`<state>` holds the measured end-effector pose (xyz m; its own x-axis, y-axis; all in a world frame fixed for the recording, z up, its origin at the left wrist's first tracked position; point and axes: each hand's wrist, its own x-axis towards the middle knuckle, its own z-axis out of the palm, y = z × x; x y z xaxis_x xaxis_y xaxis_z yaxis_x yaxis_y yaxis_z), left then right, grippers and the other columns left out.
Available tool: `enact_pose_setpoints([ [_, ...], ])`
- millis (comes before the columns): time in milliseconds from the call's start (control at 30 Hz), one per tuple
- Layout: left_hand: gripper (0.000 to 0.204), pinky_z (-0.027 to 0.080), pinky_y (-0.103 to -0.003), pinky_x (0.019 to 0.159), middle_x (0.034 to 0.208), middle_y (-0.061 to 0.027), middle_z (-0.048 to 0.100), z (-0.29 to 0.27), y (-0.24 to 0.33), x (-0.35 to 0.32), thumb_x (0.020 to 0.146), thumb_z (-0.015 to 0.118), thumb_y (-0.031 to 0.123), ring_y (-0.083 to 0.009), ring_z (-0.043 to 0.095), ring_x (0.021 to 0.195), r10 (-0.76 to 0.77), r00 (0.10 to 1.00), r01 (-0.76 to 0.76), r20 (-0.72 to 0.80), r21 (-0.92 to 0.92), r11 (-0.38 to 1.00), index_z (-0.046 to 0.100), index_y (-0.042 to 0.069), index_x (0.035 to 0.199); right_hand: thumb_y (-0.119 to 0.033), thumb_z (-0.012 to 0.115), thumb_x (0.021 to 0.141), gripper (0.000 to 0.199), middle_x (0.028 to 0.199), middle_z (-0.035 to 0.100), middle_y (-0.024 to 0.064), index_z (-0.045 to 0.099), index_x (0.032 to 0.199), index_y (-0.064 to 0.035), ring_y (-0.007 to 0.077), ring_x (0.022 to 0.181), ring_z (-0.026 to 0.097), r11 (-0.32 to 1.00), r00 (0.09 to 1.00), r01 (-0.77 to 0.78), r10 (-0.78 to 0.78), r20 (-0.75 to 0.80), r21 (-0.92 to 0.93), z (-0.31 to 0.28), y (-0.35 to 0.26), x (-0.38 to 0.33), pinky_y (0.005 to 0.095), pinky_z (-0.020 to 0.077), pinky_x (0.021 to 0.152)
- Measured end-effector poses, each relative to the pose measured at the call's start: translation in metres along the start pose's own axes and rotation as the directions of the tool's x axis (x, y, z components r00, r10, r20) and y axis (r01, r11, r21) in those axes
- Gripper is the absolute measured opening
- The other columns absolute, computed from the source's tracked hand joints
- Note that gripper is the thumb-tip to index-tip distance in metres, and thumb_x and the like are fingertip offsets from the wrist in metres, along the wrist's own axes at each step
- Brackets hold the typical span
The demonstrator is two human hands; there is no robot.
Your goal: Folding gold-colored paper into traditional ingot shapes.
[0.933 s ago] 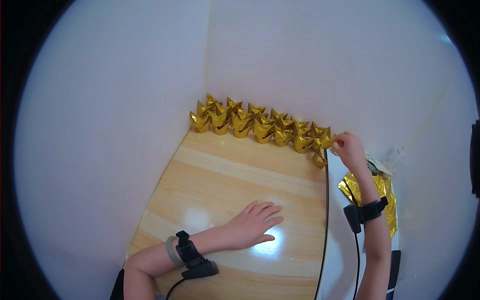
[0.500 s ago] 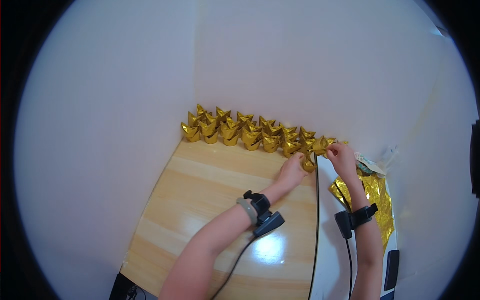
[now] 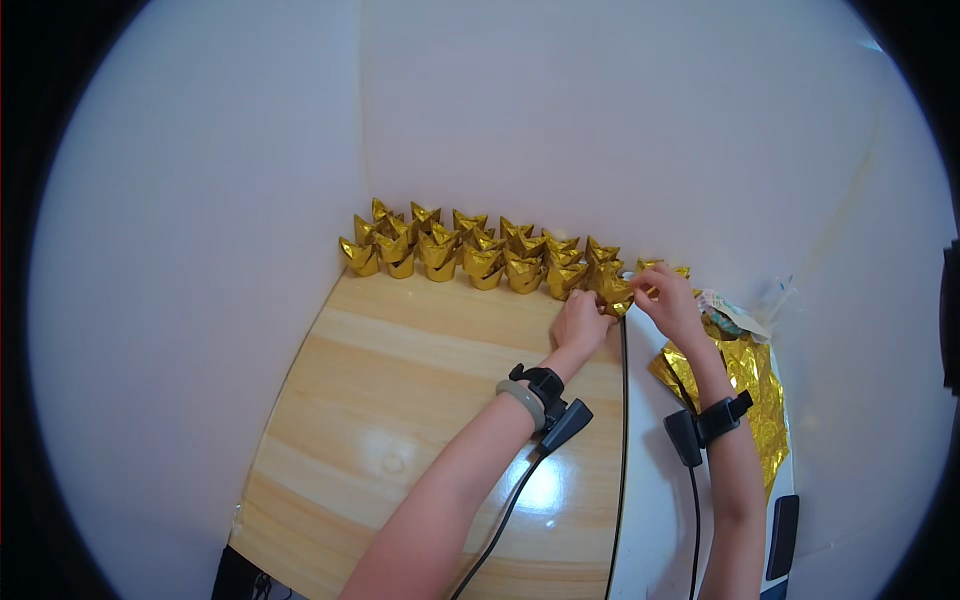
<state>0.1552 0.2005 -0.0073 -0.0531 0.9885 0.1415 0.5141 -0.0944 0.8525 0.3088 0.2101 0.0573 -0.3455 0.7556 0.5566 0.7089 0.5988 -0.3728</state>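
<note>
Folded gold foil ingots stand in rows along the back wall, several of them nested one on another. At the right end of the front row, my left hand is closed on the lower part of a gold foil ingot. My right hand pinches the right side of another gold foil ingot, which sits against the top of the lower one. The fingers partly hide where the two meet. Both wrists wear black straps with cabled devices.
The ingots stand on a wood-grain board with a dark right edge. Right of it, on a white surface, lie crinkled gold foil sheets, a patterned packet and a black oblong object. White walls close in the sides.
My right hand has brought its ingot leftward, onto the one at my left hand. The left hand has pushed the lower ingot slightly farther back, toward the row. The view has shifted a little.
</note>
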Motion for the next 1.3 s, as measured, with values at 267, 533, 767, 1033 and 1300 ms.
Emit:
enact_pose_setpoints([
  [267,0.022,0.051,-0.04,0.076,0.087,-0.0119,0.07,0.001,-0.017,0.006,0.074,0.071,0.018,-0.0296,0.066,0.086,0.069,0.996,-0.074,-0.049,-0.108,0.991,0.069,0.007,0.092,0.001,0.059,0.079,0.013,0.09,0.061,0.0104,0.065,0.091,-0.0004,0.0203,0.085,0.064,0.969,0.996,-0.046,0.028,0.08,0.242,-0.002,-0.002,0.01,0.0284,0.0537,0.077],
  [533,0.022,0.051,-0.039,0.075,0.089,-0.0088,0.07,-0.001,-0.012,0.006,0.075,0.069,0.014,-0.0275,0.066,0.087,-0.008,0.999,0.005,-0.047,-0.067,0.998,0.07,0.008,0.095,-0.002,0.063,0.072,0.011,0.085,0.058,0.0097,0.063,0.083,-0.001,0.0247,0.076,0.061,0.98,0.971,0.197,-0.196,0.135,0.004,0.0,0.005,0.008,0.0331,0.0505,0.069],
  [767,0.03,0.051,-0.038,0.076,0.092,-0.0077,0.07,0.002,-0.021,0.007,0.075,0.069,0.009,-0.0259,0.066,0.088,0.065,0.995,-0.076,-0.076,-0.155,0.985,0.064,0.006,0.104,-0.004,0.063,0.073,0.012,0.089,0.058,0.0096,0.063,0.085,-0.0028,0.0281,0.082,0.061,0.949,0.954,0.247,-0.203,0.221,-0.194,-0.003,0.003,0.006,0.0363,0.0503,0.072],
  [1033,0.033,0.051,-0.027,0.051,0.091,-0.0079,0.065,-0.012,-0.041,0.007,0.077,0.068,0.002,-0.0151,0.063,0.061,-0.055,0.995,0.032,-0.086,-0.25,0.968,0.058,0.0,0.109,-0.01,0.067,0.074,0.03,0.102,0.056,0.0111,0.056,0.102,-0.0063,0.0317,0.092,0.06,0.965,0.987,0.151,-0.135,0.087,-0.213,0.002,-0.003,-0.004,0.0396,0.05,0.076],
  [1300,0.025,0.049,-0.023,0.048,0.076,-0.0058,0.062,-0.072,-0.034,-0.007,0.08,0.066,0.002,-0.0094,0.059,0.055,-0.052,0.98,0.123,0.19,-0.383,0.915,0.06,-0.004,0.103,-0.01,0.075,0.071,0.052,0.105,0.055,0.0154,0.047,0.114,-0.0036,0.0337,0.092,0.059,0.973,0.983,-0.058,0.095,0.158,-0.223,0.028,0.008,-0.004,0.0397,0.0491,0.078],
])
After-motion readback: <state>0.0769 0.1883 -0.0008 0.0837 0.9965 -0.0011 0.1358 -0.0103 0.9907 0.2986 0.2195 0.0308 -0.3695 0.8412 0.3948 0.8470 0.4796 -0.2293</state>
